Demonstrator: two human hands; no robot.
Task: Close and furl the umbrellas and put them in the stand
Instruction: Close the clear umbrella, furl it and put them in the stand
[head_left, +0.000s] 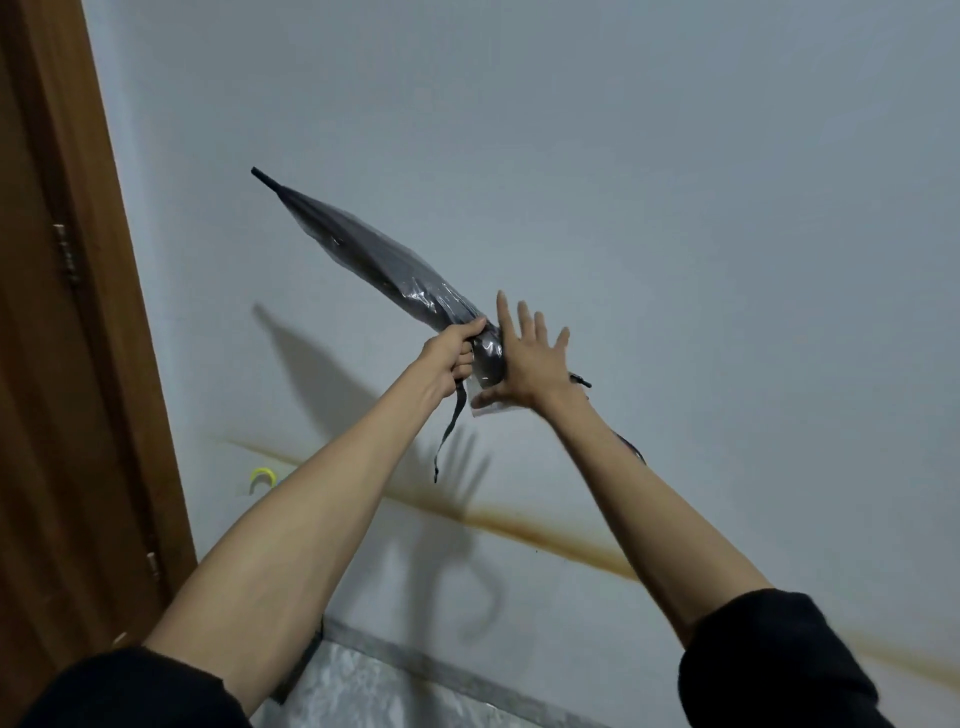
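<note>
Head view counts one umbrella (374, 260), black, closed and sleeved in clear plastic, and two hands. The left grip (452, 358) is curled round the bunched canopy near its lower end, so the umbrella slants up and left from it, tip highest. The right grip (524, 358) lies flat, fingers spread, against that same end. One strap (449, 431) dangles below.

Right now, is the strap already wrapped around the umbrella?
No, the strap hangs loose under the left hand, which grips the closed umbrella.
</note>
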